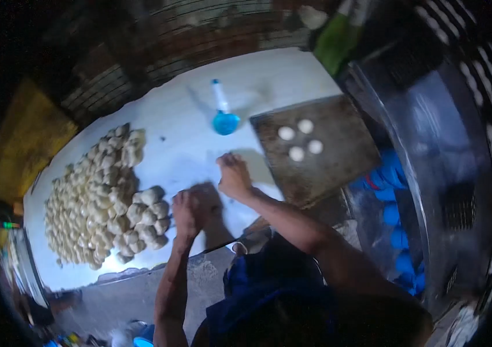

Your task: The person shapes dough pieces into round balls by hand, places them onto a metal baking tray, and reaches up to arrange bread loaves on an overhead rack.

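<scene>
My left hand (188,211) is curled, palm down, low over the white tabletop (179,144), just right of a large heap of pale dough balls (98,196). To its right and slightly farther away, my right hand (234,176) is also closed, its knuckles up, near the left edge of a dark metal tray (333,136). Whatever lies under either hand is hidden by the fingers. Several round white dough pieces (297,153) sit in a small group on the tray.
Beyond my right hand lies a turquoise item with a pale handle (223,118), its kind unclear. A dark metal cabinet (385,104) stands right of the tray. Blue objects (396,220) show below it. A yellow panel (29,139) is at far left.
</scene>
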### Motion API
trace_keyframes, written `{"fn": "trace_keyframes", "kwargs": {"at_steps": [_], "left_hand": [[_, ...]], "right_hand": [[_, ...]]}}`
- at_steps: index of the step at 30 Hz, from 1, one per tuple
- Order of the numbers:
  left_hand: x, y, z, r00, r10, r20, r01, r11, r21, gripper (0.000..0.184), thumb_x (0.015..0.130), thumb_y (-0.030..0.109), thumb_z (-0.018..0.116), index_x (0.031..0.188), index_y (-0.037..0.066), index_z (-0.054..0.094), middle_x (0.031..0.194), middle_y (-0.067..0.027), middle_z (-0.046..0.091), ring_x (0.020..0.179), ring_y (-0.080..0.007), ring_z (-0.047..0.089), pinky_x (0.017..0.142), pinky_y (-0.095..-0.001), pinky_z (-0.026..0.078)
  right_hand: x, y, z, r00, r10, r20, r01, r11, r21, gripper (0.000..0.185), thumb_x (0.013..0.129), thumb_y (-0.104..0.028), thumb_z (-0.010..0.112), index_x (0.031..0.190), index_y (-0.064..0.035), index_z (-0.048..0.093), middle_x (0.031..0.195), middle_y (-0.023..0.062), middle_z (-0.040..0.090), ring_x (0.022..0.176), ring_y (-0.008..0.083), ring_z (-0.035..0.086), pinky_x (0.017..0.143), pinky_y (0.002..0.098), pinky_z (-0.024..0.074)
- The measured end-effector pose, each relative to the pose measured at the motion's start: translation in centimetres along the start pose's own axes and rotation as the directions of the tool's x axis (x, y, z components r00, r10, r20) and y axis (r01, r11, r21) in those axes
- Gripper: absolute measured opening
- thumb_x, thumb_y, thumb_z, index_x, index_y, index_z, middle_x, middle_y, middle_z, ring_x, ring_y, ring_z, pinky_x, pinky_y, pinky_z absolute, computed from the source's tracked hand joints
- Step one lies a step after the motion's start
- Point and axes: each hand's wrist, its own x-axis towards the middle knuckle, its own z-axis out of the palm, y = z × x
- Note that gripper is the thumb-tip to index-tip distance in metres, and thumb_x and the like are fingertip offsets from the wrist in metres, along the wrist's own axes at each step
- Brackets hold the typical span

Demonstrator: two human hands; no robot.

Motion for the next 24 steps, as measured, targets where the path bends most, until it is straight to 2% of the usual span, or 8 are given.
{"fn": "trace_keyframes", "kwargs": {"at_steps": [1,4,6,7,12,16,18,24], "left_hand": [[1.2,1.4,0.9,0.999,0.040,0.017,-0.040,0.999,-0.017,0.036,0.070,0.014,0.069,0.105,0.009,0.060,0.102,-0.0150,0.057,0.088,-0.0327,0.052,0.081,-0.0438,0.044],[2.1,5.5,2.1,0.991,-0.035,0.131,0.066,0.969,-0.239,0.044,0.069,0.009,0.069,0.112,0.008,0.059,0.102,-0.0147,0.057,0.089,-0.0335,0.054,0.082,-0.0434,0.046],[3.5,8.4,2.5,0.977,-0.101,0.187,0.163,0.920,-0.357,0.049,0.069,0.005,0.070,0.117,0.007,0.059,0.103,-0.0146,0.056,0.090,-0.0341,0.055,0.082,-0.0431,0.047],[4.1,11.6,3.1,0.977,-0.106,0.183,0.165,0.922,-0.350,0.049,0.069,0.005,0.070,0.117,0.007,0.059,0.103,-0.0146,0.056,0.090,-0.0341,0.055,0.082,-0.0431,0.047],[6.5,25.9,8.9,0.975,0.030,0.222,0.078,0.883,-0.462,0.045,0.077,0.007,0.071,0.120,0.004,0.058,0.104,-0.0162,0.055,0.088,-0.0352,0.056,0.078,-0.0441,0.050],[5.1,27.1,14.6,0.984,-0.009,0.179,0.063,0.953,-0.298,0.044,0.079,0.012,0.073,0.119,0.002,0.058,0.102,-0.0171,0.055,0.088,-0.0354,0.057,0.077,-0.0435,0.050],[5.9,27.5,17.6,0.994,0.006,0.109,0.015,0.980,-0.197,0.044,0.081,0.015,0.074,0.119,0.001,0.058,0.101,-0.0177,0.054,0.088,-0.0356,0.057,0.076,-0.0431,0.050],[4.9,26.8,16.3,0.976,-0.143,0.164,0.182,0.950,-0.254,0.039,0.083,0.015,0.072,0.118,0.001,0.059,0.100,-0.0185,0.056,0.088,-0.0370,0.058,0.078,-0.0442,0.050]], "right_hand": [[-0.6,1.7,-2.5,0.999,0.037,-0.023,-0.037,0.999,-0.017,0.037,0.072,-0.005,0.061,0.108,-0.0076,0.062,0.100,0.0152,0.064,0.089,0.0371,0.060,0.081,0.0444,0.0494],[-3.1,4.6,-9.0,0.943,0.196,0.269,-0.250,0.951,0.182,0.039,0.079,-0.006,0.062,0.118,-0.0060,0.060,0.106,0.0171,0.065,0.091,0.0356,0.063,0.080,0.0439,0.0518],[-3.3,6.5,-13.6,0.861,0.211,0.464,-0.372,0.882,0.290,0.040,0.084,-0.007,0.063,0.125,-0.0050,0.059,0.109,0.0184,0.066,0.092,0.0345,0.065,0.080,0.0436,0.0534],[-4.3,7.9,-15.8,0.862,0.202,0.465,-0.367,0.882,0.297,0.040,0.084,-0.007,0.063,0.125,-0.0050,0.059,0.109,0.0184,0.066,0.092,0.0345,0.065,0.080,0.0436,0.0534],[-10.4,16.7,-23.5,0.896,0.366,0.251,-0.422,0.878,0.225,0.050,0.089,-0.021,0.069,0.136,-0.0105,0.054,0.106,0.0177,0.068,0.084,0.0309,0.069,0.070,0.0378,0.0554],[-13.0,22.7,-19.8,0.904,0.361,0.228,-0.401,0.901,0.164,0.048,0.085,-0.020,0.073,0.129,-0.0088,0.057,0.103,0.0168,0.068,0.085,0.0341,0.067,0.071,0.0408,0.0543],[-12.8,26.0,-18.2,0.927,0.339,0.161,-0.358,0.927,0.110,0.047,0.083,-0.020,0.075,0.125,-0.0077,0.059,0.101,0.0163,0.068,0.086,0.0362,0.065,0.072,0.0428,0.0535],[-12.3,25.0,-19.7,0.904,0.357,0.237,-0.425,0.817,0.389,0.045,0.082,-0.020,0.076,0.122,-0.0080,0.060,0.101,0.0168,0.067,0.087,0.0364,0.064,0.075,0.0425,0.0520]]}}
